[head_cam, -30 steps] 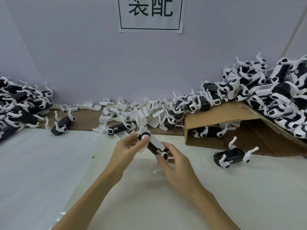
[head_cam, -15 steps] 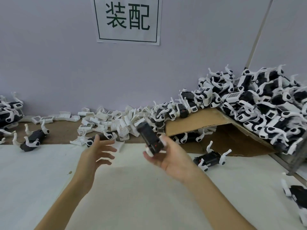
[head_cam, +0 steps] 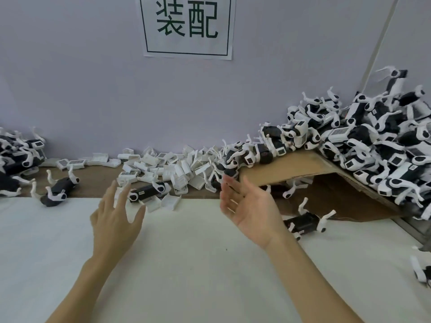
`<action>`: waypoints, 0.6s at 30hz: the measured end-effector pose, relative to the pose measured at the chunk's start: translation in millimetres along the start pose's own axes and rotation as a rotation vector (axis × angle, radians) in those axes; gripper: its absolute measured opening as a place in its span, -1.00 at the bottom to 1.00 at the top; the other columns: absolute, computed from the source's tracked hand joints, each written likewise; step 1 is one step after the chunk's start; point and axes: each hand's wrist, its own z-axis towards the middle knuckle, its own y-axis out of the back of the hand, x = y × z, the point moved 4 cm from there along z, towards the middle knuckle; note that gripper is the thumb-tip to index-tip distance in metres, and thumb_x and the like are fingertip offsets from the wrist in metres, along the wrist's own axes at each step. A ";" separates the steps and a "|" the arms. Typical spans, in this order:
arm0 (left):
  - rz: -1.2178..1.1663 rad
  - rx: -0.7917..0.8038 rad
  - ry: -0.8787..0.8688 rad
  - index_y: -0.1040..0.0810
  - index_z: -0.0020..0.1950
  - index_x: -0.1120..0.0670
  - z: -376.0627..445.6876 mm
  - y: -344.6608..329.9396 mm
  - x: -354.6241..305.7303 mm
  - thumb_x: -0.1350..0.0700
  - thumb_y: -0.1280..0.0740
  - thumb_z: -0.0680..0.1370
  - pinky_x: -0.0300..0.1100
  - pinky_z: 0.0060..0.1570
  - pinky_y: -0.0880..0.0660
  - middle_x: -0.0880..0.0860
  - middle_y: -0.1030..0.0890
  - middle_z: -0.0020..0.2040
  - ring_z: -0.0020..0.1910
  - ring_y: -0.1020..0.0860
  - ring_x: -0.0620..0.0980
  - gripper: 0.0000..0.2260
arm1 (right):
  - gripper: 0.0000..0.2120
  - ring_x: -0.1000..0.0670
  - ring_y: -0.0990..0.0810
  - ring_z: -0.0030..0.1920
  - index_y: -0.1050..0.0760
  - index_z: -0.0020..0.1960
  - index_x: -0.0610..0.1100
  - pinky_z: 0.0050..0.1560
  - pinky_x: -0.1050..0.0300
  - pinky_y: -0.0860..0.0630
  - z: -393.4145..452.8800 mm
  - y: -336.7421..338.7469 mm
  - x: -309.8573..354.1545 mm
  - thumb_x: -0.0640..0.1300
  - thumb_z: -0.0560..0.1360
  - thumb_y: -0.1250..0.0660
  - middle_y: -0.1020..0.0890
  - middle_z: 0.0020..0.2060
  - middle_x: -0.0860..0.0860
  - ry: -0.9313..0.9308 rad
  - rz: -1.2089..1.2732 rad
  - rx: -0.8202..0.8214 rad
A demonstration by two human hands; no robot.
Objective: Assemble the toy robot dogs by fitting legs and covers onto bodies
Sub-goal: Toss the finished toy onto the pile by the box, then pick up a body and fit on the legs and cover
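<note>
My left hand [head_cam: 116, 220] hovers over the white table with fingers spread and nothing in it. My right hand [head_cam: 251, 206] is raised palm-up and empty, fingers apart. One black-and-white toy dog [head_cam: 394, 82] is in the air, blurred, above the big heap of assembled dogs [head_cam: 373, 145] at the right. A black dog body with legs [head_cam: 149, 192] lies just beyond my left hand, next to loose white covers [head_cam: 163, 169]. Another dog [head_cam: 305, 221] lies on the table right of my right hand.
A tilted cardboard sheet [head_cam: 279, 169] carries the right heap. More dogs are piled at the far left [head_cam: 18, 157], and one lies alone [head_cam: 58, 190] on the brown strip. A paper sign [head_cam: 186, 26] hangs on the wall. A further dog [head_cam: 422, 273] sits at the right edge.
My right hand let go of the dog it held; a dog now flies toward the right heap. Both hands have opened and moved apart. The camera has tilted up and right.
</note>
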 end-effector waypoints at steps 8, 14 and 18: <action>0.072 0.256 0.021 -0.54 0.46 0.07 3.9 -19.6 20.1 0.05 -0.42 0.65 0.18 0.39 -0.29 0.09 -0.30 0.64 0.51 -0.40 0.22 -0.62 | -0.69 -0.07 -0.64 -0.17 -0.72 0.15 -0.23 -0.07 0.07 -0.61 -0.7 25.0 -66.5 -0.03 0.59 -0.37 -0.66 -0.10 -0.11 -0.127 0.007 -0.197; -0.064 0.127 0.013 -0.44 0.58 -0.05 15.3 -18.6 12.5 0.09 -0.48 0.62 0.29 0.43 -0.38 0.27 -0.21 0.63 0.51 -0.35 0.37 -0.46 | -0.67 -0.06 -0.63 -0.18 -0.73 0.15 -0.22 -0.07 0.07 -0.59 0.4 21.7 -68.3 -0.02 0.52 -0.41 -0.66 -0.12 -0.10 -0.143 0.001 -0.198; -0.160 0.301 0.113 -0.44 0.58 -0.09 46.3 -30.5 11.7 0.09 -0.44 0.64 0.02 0.21 -0.47 0.27 -0.53 0.40 0.38 -0.51 0.28 -0.50 | -0.69 -0.05 -0.62 -0.20 -0.74 0.11 -0.20 -0.09 0.08 -0.58 -0.3 21.3 -66.7 -0.02 0.52 -0.40 -0.65 -0.14 -0.09 -0.130 -0.008 -0.205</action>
